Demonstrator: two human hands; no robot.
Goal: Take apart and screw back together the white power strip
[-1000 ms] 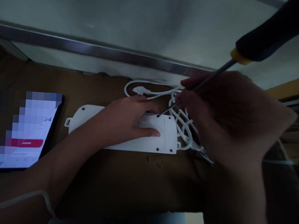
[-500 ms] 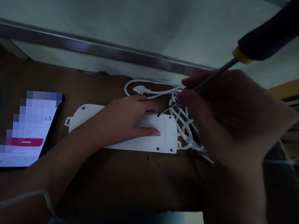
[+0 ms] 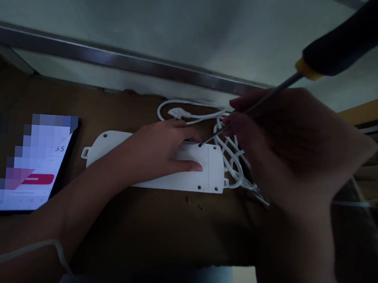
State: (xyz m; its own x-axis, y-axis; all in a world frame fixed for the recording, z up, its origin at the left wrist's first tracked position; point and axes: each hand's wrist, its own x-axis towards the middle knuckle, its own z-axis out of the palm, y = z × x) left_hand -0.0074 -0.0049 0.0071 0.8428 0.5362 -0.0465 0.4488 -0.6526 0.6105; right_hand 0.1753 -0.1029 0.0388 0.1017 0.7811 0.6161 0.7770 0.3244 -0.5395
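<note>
A white power strip lies face down on a brown surface, its screw holes showing. My left hand rests flat on its back with fingers stretched out, pressing it down. My right hand pinches the metal shaft of a screwdriver with a black and yellow handle. The tip sits in a screw hole at the strip's far edge, near the right end. The strip's white cord lies coiled to the right, its plug behind my left hand.
Two loose screws lie just in front of the strip. A lit phone rests at the left. A metal rail and pale wall run along the back. A thin white cord crosses my left forearm.
Almost nothing has moved. Both hands and the screwdriver keep their places; the view has shifted very slightly.
</note>
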